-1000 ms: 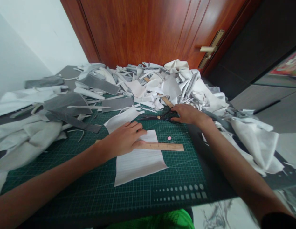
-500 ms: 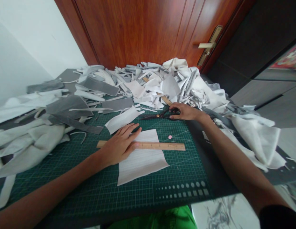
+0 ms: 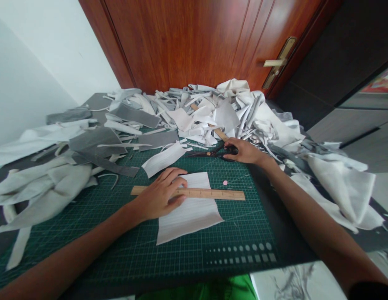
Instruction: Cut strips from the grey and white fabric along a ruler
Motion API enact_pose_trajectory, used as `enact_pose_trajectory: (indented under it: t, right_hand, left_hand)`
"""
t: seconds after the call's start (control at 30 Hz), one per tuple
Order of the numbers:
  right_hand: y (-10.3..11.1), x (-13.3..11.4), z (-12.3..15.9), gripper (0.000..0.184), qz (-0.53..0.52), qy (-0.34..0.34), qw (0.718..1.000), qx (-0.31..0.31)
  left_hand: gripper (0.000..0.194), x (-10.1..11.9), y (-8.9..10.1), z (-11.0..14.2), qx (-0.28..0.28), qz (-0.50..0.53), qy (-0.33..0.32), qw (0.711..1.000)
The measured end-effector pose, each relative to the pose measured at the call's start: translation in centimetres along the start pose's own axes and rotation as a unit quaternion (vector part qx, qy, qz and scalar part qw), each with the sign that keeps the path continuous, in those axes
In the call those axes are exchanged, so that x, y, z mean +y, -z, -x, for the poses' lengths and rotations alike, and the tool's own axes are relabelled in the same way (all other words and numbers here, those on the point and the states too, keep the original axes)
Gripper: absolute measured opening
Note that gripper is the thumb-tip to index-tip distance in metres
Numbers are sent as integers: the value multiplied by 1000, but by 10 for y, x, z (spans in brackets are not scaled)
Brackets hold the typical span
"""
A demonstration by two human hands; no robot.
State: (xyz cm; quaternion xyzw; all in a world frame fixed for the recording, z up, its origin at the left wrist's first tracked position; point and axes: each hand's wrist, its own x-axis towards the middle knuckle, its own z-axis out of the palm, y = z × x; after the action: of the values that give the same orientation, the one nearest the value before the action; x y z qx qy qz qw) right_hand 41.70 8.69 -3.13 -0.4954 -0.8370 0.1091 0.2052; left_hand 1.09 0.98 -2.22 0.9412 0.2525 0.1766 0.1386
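My left hand (image 3: 164, 192) rests over a wooden ruler (image 3: 219, 194), fingers bent and thumb and forefinger closed about its edges. The ruler lies across a white piece of cloth (image 3: 189, 218), which is flat on the green cutting mat (image 3: 240, 225). My right hand (image 3: 244, 151) has its fingers at the handles of dark scissors (image 3: 209, 153), which lie on the mat with blades pointing left. Just beyond my left hand is a smaller white cloth piece (image 3: 164, 159). A pink chalk-like bit (image 3: 225, 182) sits right of the ruled cloth.
Heaped white and grey scraps (image 3: 194, 116) line the back of the table, before a wooden door (image 3: 187, 46). A second wooden strip (image 3: 220, 133) pokes out of the heap. More cloth lies at the left (image 3: 56, 179) and right (image 3: 340, 183).
My left hand's fingers have gone from lying flat to bending round the ruler. My right hand stays at the scissors' handles. The whole view has shifted slightly.
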Motion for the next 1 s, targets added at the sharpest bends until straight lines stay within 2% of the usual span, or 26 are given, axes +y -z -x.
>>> enact_pose_trajectory:
  t: [0.27, 0.4, 0.67, 0.87, 1.0]
  right_hand:
    - [-1, 3, 0, 44, -9, 11, 1000, 9]
    - [0, 1, 0, 46, -10, 5, 1000, 3]
    - [2, 0, -1, 45, -2, 5, 1000, -3]
    - [3, -1, -1, 48, -4, 7, 1000, -4]
    - [2, -1, 0, 46, -2, 9, 1000, 1]
  left_hand:
    - [12, 6, -2, -2, 32, -28, 51, 998]
    - [12, 8, -1, -3, 28, -40, 71, 996]
    - [10, -4, 7, -2, 41, -80, 94, 992]
    - [11, -9, 9, -1, 18, -110, 109, 988]
    - [9, -8, 9, -1, 11, -82, 97, 992]
